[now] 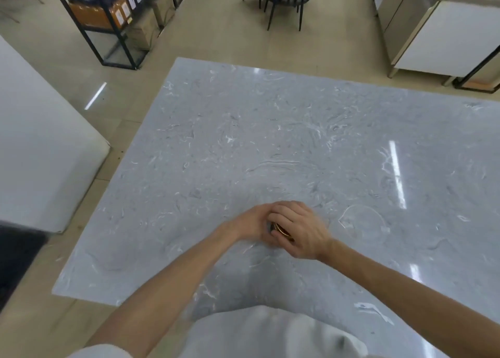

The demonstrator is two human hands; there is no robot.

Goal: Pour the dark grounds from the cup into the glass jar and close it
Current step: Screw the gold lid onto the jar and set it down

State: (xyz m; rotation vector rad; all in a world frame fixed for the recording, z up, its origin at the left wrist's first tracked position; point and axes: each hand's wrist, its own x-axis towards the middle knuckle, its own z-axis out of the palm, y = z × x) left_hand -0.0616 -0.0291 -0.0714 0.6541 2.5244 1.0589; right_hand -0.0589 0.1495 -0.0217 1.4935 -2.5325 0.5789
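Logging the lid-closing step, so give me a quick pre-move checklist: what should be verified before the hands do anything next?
1. Both hands on the work: ok. Left hand and right hand are cupped together.
2. Gold-rimmed round lid under the right grip: ok, only an edge shows.
3. Glass jar upright: cannot tell, hidden by the hands.
4. Lid fully closed: cannot tell.
5. Clear transparent cup apart from the hands: ok, to their right on the grey marble table.
6. Grounds spilled: none visible on the table.
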